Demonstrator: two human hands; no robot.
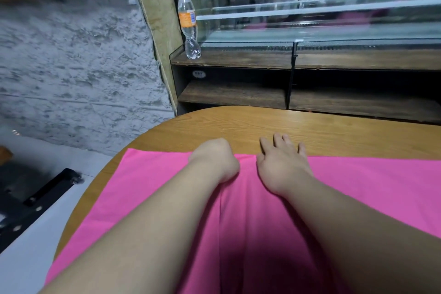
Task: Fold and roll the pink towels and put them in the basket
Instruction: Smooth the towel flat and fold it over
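A pink towel (358, 188) is laid flat across the wooden worktop (286, 124), its far edge running straight just short of the worktop's far rim, with a lengthwise crease seen down the middle between the forearms. The left hand (214, 157) is curled at the far edge, knuckles up; whether cloth is pinched under it cannot be told, since the fingers are hidden. The right hand (281, 162) is spread flat, palm down, fingers open and reaching past the towel's far edge onto bare wood, nothing gripped. Step judged: smoothing or taking the far edge ahead of the first fold; nothing is folded or rolled yet. Risks: the near part of the towel hangs off or is hidden under the arms, so a pull from the far edge could drag the whole cloth rather than fold it; an uneven pull with one hand flat and one closed could skew the fold; the centre crease could get locked in and give a lumpy roll; the thin, smooth-looking fabric could slide on the worktop. Containers: no basket is seen in view, so its place and contents cannot be told. A clear plastic bottle (189, 24) with an orange label stands upright on the shelf (238, 59) beyond, seemingly near empty; a glass case (334, 7) behind it shows blurred contents, not identifiable.
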